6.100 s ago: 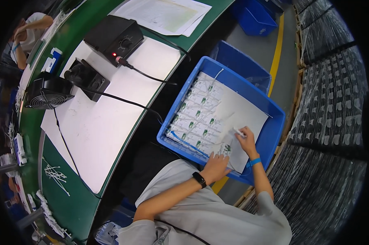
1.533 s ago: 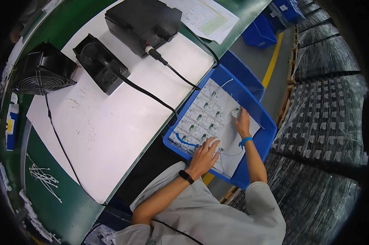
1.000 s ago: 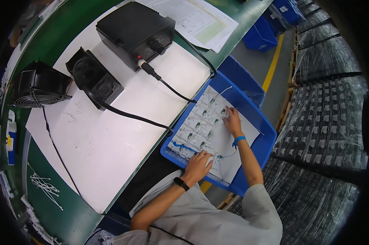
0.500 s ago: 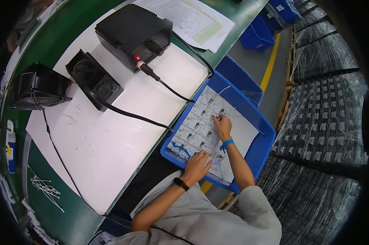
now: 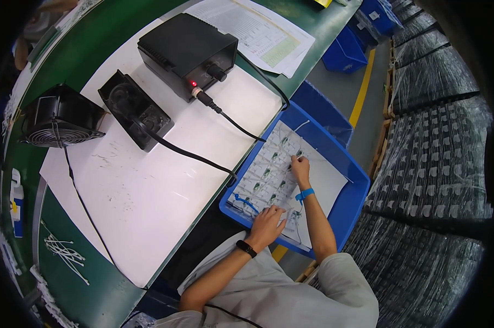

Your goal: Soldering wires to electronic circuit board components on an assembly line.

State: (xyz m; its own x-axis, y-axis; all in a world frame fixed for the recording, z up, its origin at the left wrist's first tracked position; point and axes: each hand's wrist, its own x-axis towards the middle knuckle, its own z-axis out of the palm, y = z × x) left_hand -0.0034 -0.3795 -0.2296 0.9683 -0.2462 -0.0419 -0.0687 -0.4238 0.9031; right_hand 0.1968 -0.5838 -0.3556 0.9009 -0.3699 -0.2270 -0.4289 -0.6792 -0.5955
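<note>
A blue plastic bin (image 5: 361, 188) holds a white sheet (image 5: 328, 174) with rows of small clear-and-green parts (image 5: 266, 172) and thin pale wires on it. Over the far right end of these rows, my right hand (image 5: 300, 170) has its fingertips pinched together at one of the parts; whatever is between them is too small to make out. My left hand (image 5: 267, 225) lies at the bin's near side, fingers stretched and a little apart, holding nothing that I can see. Beside its fingers is a blue cord (image 5: 246, 202). A blue band circles my right wrist, a black one my left.
On the green bench (image 5: 96, 292), a white mat carries a black control box (image 5: 188, 52) with a red light, a black tool holder (image 5: 135, 109) and a small fan (image 5: 61, 120). Black cables run toward the bin. Wrapped pallets (image 5: 422, 164) stand at the right.
The bench and bin sit slightly farther right in the view. My right hand stays pinched at the far end of the rows; my left hand keeps nearly the same place and pose.
</note>
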